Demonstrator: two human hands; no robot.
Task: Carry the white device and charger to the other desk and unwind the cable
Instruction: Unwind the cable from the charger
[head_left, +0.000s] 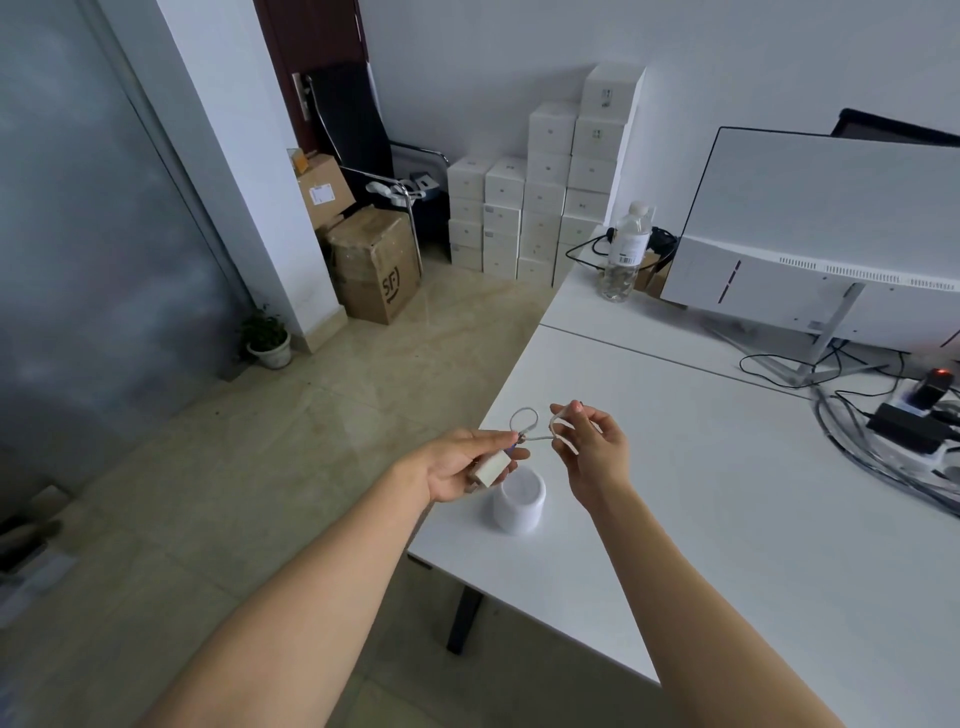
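White cylindrical device (518, 505) stands on the desk (727, 519) near its front corner, directly below the hands. Risk: a sharp pull on the looped cable (524, 420) could knot it or sweep the device off the edge. Left hand (457, 467) is closed on the charger (491, 468); right hand (592, 447) pinches the cable between fingertips, other fingers loosely spread. Behind sits a monitor (831, 223).

Bare desk (727, 519) lies open ahead of and to the right of my hands. Just under my left hand (462, 467) stands the white device (519, 501), blocking a straight drop there. Far right, a tangle of cables (878, 457) and a power strip (930, 410) crowd the edge; the monitor (831, 228) and water bottle (626, 254) wall off the back.
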